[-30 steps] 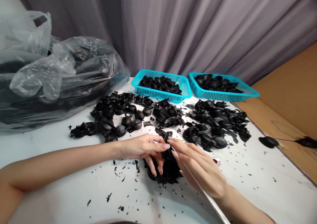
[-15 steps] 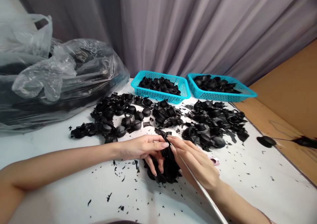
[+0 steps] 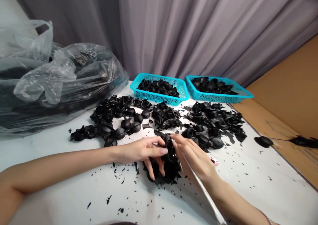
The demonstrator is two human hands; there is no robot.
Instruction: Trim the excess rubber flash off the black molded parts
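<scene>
Gray curtains point(image 3: 154, 29) back a white table point(image 3: 248, 195) where, on the near side of the left blue basket point(image 3: 171, 100), we grip a black part point(image 3: 170, 154) in our left hand point(image 3: 144, 150), our right hand point(image 3: 196, 158) closed on a slim, pale tool point(image 3: 210, 200). Loose parts point(image 3: 165, 114) lie before the basket; a plastic bag point(image 3: 81, 85) sits left of it.

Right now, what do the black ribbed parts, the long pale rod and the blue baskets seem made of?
Black ribbed parts: satin, likely rubber, given thin ragged flaps; soft plastic is possible. Long rod: shiny, pale, perhaps metal, judging by highlights. Blue baskets: semi-gloss, likely plastic, with perforated walls.
</scene>
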